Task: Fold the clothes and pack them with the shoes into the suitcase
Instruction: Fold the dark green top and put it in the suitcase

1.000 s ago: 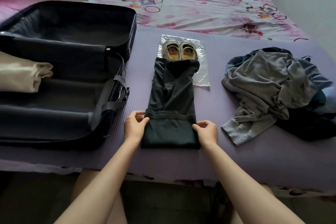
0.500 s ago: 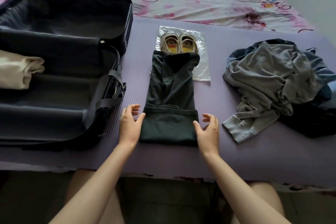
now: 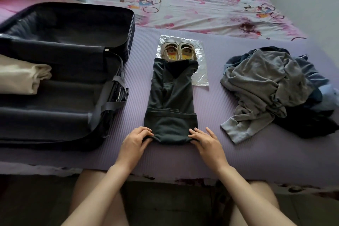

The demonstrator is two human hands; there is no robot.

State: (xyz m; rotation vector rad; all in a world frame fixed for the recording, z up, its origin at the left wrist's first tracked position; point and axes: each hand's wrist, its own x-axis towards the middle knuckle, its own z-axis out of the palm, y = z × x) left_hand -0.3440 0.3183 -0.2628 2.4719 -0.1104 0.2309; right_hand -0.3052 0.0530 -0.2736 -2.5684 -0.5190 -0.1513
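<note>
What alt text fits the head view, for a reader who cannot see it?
A left hand and a right hand hold the near end of a dark garment on a purple mat. Open suitcase at left, shoes beyond, clothes pile at right.

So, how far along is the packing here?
Early on. Done: one folded cream garment lies in the open suitcase. In hand: the left hand and right hand have a grip on the near end of the dark garment, partly folded on the mat. Left: the pile of grey and blue clothes is unfolded, and the shoes sit on a plastic bag, not yet packed.
</note>
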